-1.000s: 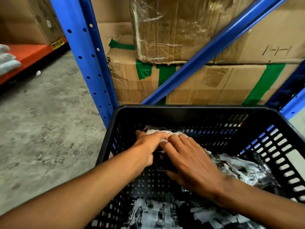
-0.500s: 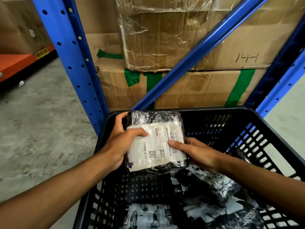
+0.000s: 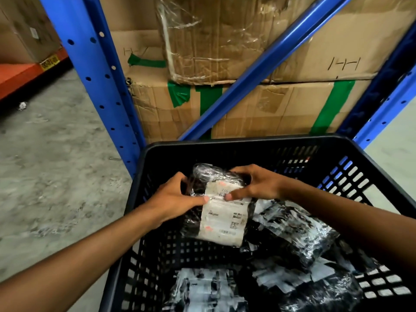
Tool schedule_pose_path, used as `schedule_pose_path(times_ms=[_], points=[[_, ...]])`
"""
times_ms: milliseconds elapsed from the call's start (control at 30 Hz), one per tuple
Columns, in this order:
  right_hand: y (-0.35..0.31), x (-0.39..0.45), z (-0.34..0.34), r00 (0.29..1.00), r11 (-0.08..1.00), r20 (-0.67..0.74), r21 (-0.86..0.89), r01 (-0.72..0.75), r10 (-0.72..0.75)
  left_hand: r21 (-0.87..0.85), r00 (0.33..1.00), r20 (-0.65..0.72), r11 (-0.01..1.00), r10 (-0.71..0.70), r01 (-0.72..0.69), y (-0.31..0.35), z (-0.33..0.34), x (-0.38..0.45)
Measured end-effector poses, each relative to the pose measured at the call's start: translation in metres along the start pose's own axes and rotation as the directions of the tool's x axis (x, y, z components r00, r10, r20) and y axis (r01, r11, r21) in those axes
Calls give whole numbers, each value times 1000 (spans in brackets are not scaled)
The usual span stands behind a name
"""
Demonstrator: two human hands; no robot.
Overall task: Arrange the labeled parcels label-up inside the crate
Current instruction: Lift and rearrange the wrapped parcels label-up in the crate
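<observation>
From my feed I see only two arms & hands, nothing else of the person. L hand (image 3: 173, 199) is bare: slim fingers, knuckles showing as low ridges, a short pale thumbnail (image 3: 206, 198) trimmed close. R hand (image 3: 258, 185) is also bare, same build, with its short thumbnail (image 3: 228, 196) catching a bit of light. L forearm (image 3: 90, 251) is bare skin all the way to the near-left frame edge, lean & smooth, widening twd the elbow. R forearm (image 3: 337, 212) is bare to the right edge too, wrist narrow. Fine detail such as hair or marks is too blurred to tell.
</observation>
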State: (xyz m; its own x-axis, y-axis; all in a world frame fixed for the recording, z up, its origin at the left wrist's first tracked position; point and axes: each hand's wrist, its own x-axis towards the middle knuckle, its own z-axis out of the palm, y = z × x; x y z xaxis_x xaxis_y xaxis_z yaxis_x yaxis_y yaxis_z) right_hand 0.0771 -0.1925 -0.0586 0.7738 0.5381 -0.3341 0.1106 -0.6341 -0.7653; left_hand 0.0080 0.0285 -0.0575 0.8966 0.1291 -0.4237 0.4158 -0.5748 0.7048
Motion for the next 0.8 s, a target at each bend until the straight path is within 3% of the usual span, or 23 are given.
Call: schedule_pose_path(times_ms=[167,333,467,667,733,800], points=[[13,31,32,990,993,97,-64,-101,106,-101,984,37,979,-177,180,-11,27,7],[24,60,70,972,977,183,-180,-115,148,56,947,50,948,-316,313,-15,36,16],[20,75,80,988,961,100,-261,-87,117,219,933,78,919,-352,328,-18,41,20],[19,78,112,994,887,102,-462,13,39,528,919,165,819,-358,224,-27,56,25],[24,75,108,989,776,121,-631,8,88,604,921,193,781,-339,161,-28,56,26],[33,68,100,958,627,236,-774,83,164,689,905,247,720,-347,88,-32,58,26]])
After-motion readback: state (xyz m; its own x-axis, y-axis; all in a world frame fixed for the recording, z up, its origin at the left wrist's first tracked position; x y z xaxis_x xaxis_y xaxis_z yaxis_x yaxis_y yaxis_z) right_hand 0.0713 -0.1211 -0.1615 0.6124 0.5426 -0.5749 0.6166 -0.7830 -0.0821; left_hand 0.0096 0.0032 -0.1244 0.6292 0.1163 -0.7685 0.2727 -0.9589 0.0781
